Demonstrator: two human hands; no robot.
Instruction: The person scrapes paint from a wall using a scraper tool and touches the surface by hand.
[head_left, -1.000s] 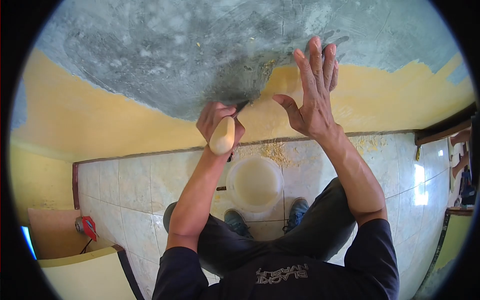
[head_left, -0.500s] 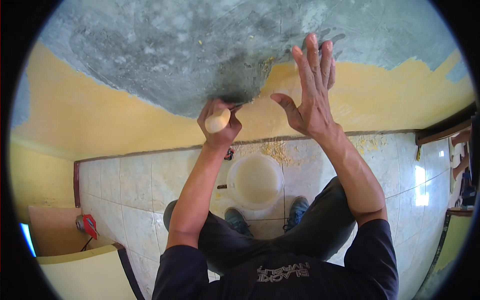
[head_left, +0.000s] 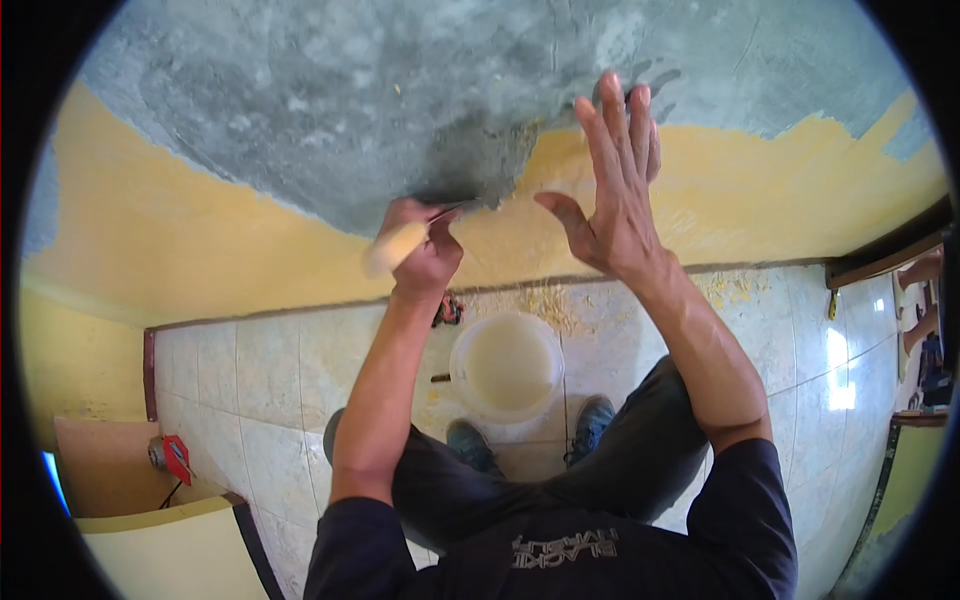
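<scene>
My left hand (head_left: 422, 250) is closed around a scraper (head_left: 402, 246) with a pale handle, blurred by motion. Its thin metal blade points right, at the border where bare grey wall (head_left: 330, 110) meets yellow paint (head_left: 700, 190). How far the blade touches the wall, I cannot tell. Farther right, my right hand (head_left: 622, 200) holds nothing; its fingers point up and the thumb stands apart. It lies against or very close to the wall, over the paint's edge.
Below the wall, a white bucket (head_left: 507, 367) of cloudy liquid stands on the tiled floor (head_left: 270, 370), between my feet. Paint flakes (head_left: 560, 305) lie along the wall's foot. A red tool (head_left: 176, 458) is at lower left, and a dark red-and-black object (head_left: 449, 310) sits behind the bucket.
My left hand has shifted slightly left and the scraper's handle has swung down and left, showing more blade. My right hand has moved a little left.
</scene>
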